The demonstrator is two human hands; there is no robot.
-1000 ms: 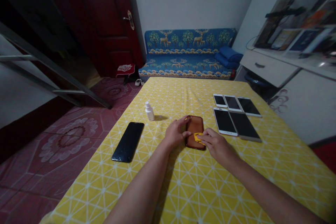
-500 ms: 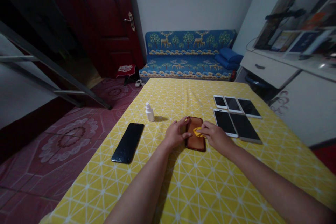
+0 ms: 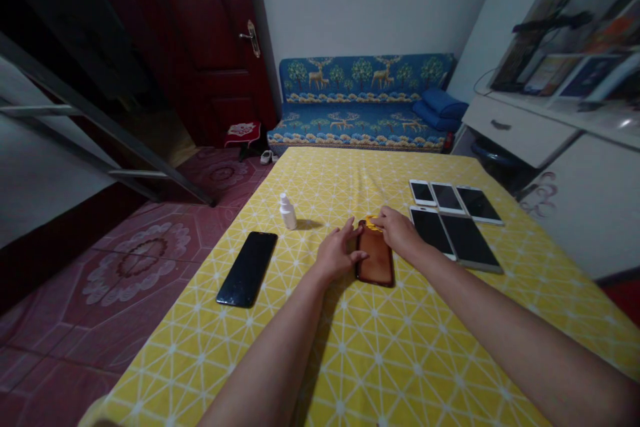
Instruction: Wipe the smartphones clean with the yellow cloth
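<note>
Moved since half a second ago: right hand (image 3: 399, 230) and yellow cloth (image 3: 372, 222), from the middle of the phone case (image 3: 376, 263) to its twelve-o'clock end. Clock positions are taken from the case.

Item, at nine o'clock: one dark phone (image 3: 247, 269), lying screen up on a patterned tablecloth (image 3: 360, 367).
Item, at ten o'clock: one white bottle (image 3: 289, 215), upright.
Item: left hand (image 3: 334, 255), at the case's nine-o'clock side; thumb and forefinger spread apart, thumb tip resting on the case; whether the remaining fingers touch, cannot tell.
Item: the case, brown, flat on the tablecloth between both hands.
Item: right hand, fingers pressed together, pinching the cloth.
Item, at two o'clock: five phones (image 3: 471, 241), three behind two, the near left one partly behind the right wrist.
</note>
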